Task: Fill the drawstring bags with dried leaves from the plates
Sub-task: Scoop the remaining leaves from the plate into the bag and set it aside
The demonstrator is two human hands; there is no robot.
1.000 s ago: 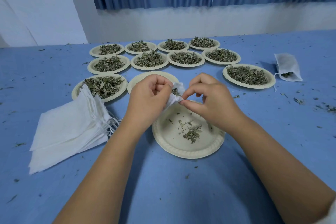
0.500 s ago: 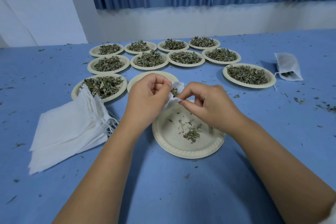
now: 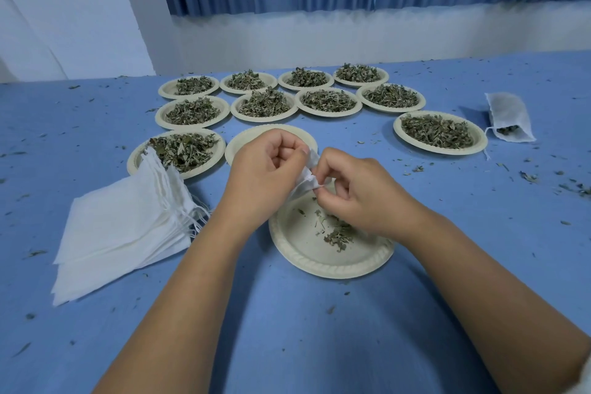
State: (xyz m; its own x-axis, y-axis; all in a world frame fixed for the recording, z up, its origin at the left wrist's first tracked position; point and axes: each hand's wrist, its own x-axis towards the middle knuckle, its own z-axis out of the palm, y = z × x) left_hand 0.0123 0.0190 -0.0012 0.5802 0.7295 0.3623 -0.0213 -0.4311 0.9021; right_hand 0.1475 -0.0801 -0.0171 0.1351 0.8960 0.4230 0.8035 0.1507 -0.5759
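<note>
A small white drawstring bag (image 3: 306, 179) is held above a near paper plate (image 3: 323, 261) that carries only a few dried leaf scraps (image 3: 339, 237). My left hand (image 3: 265, 176) grips the bag from the left. From the right, my right hand (image 3: 355, 192) pinches the bag's edge between thumb and fingers. Most of the bag is hidden behind my fingers. An empty plate (image 3: 252, 137) lies just behind my left hand.
Several plates heaped with dried leaves (image 3: 438, 131) stand in rows at the back of the blue table. A stack of flat white bags (image 3: 121, 230) lies at the left. A filled bag (image 3: 508, 115) rests at the far right. Leaf crumbs scatter the cloth.
My right hand has dropped slightly and moved its pinch lower on the bag's edge. The bag's mouth looks more gathered. My left hand has stayed in place.
</note>
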